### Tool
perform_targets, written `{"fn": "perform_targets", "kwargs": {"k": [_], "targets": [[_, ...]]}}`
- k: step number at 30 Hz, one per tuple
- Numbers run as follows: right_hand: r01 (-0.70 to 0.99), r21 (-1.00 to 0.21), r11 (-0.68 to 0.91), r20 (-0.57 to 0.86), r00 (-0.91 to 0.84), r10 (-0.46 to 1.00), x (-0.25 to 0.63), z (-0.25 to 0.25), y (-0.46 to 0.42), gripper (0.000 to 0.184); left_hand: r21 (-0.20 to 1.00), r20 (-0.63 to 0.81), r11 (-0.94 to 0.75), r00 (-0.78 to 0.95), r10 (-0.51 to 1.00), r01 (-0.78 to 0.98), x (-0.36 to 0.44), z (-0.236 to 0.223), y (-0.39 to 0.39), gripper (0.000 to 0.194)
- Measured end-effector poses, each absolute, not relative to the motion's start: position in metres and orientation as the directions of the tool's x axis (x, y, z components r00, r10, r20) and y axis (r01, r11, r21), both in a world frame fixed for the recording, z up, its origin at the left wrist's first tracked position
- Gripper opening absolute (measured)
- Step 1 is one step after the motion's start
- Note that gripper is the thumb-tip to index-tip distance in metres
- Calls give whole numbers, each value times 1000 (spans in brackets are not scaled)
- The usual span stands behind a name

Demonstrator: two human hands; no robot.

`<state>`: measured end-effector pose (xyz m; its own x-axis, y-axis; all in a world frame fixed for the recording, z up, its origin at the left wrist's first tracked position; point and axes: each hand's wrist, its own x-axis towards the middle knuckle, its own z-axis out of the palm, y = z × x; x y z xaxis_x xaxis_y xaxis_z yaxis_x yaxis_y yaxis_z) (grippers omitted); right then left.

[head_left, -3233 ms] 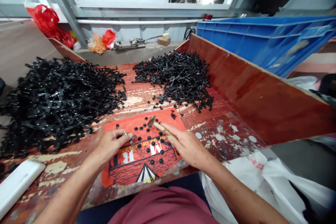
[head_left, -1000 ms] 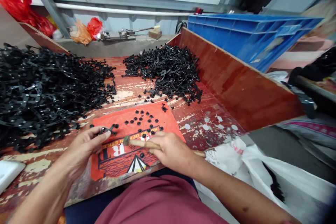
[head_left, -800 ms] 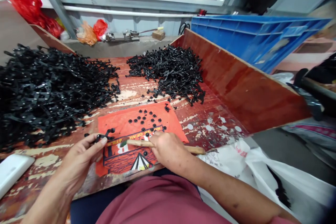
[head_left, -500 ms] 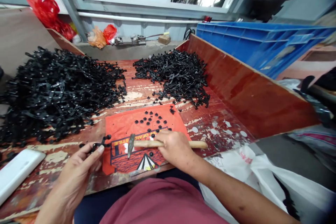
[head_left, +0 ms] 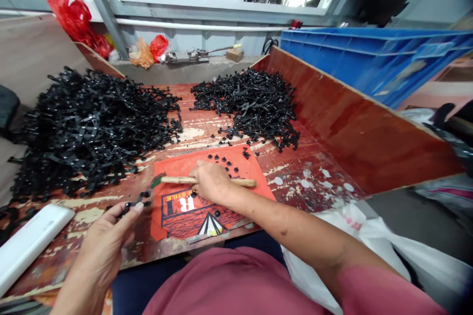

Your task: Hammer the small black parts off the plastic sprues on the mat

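Observation:
Over the orange printed cloth (head_left: 177, 219), my right hand (head_left: 212, 180) is closed round the wooden handle of a hammer (head_left: 172, 180), its metal head pointing left. Whether the fingers also touch the small black round pieces (head_left: 223, 159) on the cloth is hidden. My left hand (head_left: 114, 231), left of the cloth, pinches a small black plastic part with round ends (head_left: 144, 195) between thumb and fingers. Several black round pieces lie scattered near the cloth's far side, and one sits on the printed picture close to its near edge.
A large heap of black plastic parts (head_left: 88, 128) covers the table's left side, with a smaller heap (head_left: 254, 103) at the back. A white flat box-shaped object (head_left: 35, 243) lies at the left. A wooden board (head_left: 354, 123) walls the right, beside a blue crate (head_left: 351, 59).
My right hand and the hammer have moved left and farther back over the cloth, leaving more of the print uncovered. My left hand still pinches the black part, nearly in place.

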<state>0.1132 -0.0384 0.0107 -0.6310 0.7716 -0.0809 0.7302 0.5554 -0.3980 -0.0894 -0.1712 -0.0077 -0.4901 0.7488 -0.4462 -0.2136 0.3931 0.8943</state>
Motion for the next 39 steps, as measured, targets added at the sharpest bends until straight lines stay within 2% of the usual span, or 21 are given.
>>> {"fn": "perform_targets", "kwargs": {"k": [6,10,13,25,30,35,39], "targets": [[726,-435,532,10,-587,809,159,30,-43,13,882,-462,464,-345,817,-82,-64,0,-147,57],[622,-659,423,-1,-563,826,202,36,-57,15,868,-476,496,-249,843,18,-45,2,-131,55],[579,-725,374,-29,-568,823,226,34,-72,19,851,-501,524,-228,835,48,-38,3,-124,53],[588,-724,362,-32,-552,833,239,20,-93,24,840,-434,477,-207,877,258,-42,-21,-109,42],[558,-702,444,17,-609,793,228,20,-96,43,834,-379,417,-175,909,360,-50,-37,-107,44],[556,-633,539,53,-663,747,209,21,-101,53,832,-396,434,-179,901,345,-47,-29,-107,41],[556,-629,543,48,-670,741,205,22,-102,56,851,-419,436,-120,900,292,-47,-21,-107,43]]}}
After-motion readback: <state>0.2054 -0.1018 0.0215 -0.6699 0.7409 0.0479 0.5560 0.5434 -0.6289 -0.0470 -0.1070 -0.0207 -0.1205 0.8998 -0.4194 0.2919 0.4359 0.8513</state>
